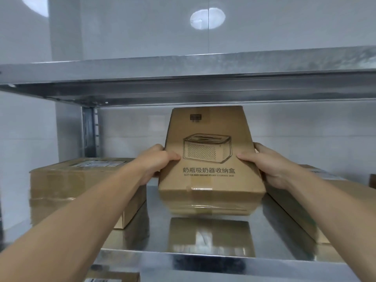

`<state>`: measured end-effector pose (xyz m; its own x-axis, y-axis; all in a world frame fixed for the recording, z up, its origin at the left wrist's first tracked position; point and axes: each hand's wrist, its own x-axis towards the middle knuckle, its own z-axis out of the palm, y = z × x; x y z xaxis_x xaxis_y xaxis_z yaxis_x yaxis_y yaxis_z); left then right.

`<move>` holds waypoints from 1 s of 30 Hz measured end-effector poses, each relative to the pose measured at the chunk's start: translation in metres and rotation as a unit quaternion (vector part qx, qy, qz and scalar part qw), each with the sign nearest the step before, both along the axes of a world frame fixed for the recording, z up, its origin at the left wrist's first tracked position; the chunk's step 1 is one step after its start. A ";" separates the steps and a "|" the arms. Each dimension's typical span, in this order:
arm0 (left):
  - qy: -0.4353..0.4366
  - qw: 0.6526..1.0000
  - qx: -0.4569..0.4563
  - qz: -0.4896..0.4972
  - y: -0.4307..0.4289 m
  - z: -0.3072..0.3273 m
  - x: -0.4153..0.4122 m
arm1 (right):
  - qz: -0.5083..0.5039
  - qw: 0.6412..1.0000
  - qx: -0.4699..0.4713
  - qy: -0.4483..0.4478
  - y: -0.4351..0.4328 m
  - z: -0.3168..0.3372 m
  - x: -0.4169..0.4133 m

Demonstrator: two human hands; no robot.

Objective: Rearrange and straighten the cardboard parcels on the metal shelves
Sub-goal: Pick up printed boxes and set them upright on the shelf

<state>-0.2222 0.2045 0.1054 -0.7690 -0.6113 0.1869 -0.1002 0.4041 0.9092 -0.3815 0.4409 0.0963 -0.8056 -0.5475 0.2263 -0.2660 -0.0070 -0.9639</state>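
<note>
A cardboard parcel printed with a line drawing of a storage box and black lettering is in the middle of the metal shelf. It is tilted, its printed top leaning toward me. My left hand grips its left side, thumb on the printed face. My right hand grips its right side the same way. Whether its near bottom edge touches the shelf I cannot tell; the shelf mirrors it below.
A wide taped parcel with a paper label on top sits on the shelf to the left. Another parcel lies to the right, partly behind my right arm. An upper metal shelf hangs close above. A labelled box shows below.
</note>
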 end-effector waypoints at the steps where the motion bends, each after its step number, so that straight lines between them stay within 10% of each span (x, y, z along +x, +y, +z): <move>1: 0.013 1.000 0.012 -0.001 0.002 -0.004 0.002 | -0.003 1.000 -0.020 -0.003 0.000 -0.002 0.001; 10: 0.109 0.982 0.149 -0.033 0.004 -0.031 0.016 | 0.002 0.994 -0.101 -0.042 0.003 -0.021 0.006; 26: -0.003 0.993 0.112 0.025 -0.001 -0.026 0.031 | -0.070 0.996 -0.054 -0.017 0.006 -0.033 0.007; 30: 0.086 0.989 0.103 0.058 -0.010 0.023 0.035 | -0.097 0.988 -0.118 -0.023 0.006 0.017 0.002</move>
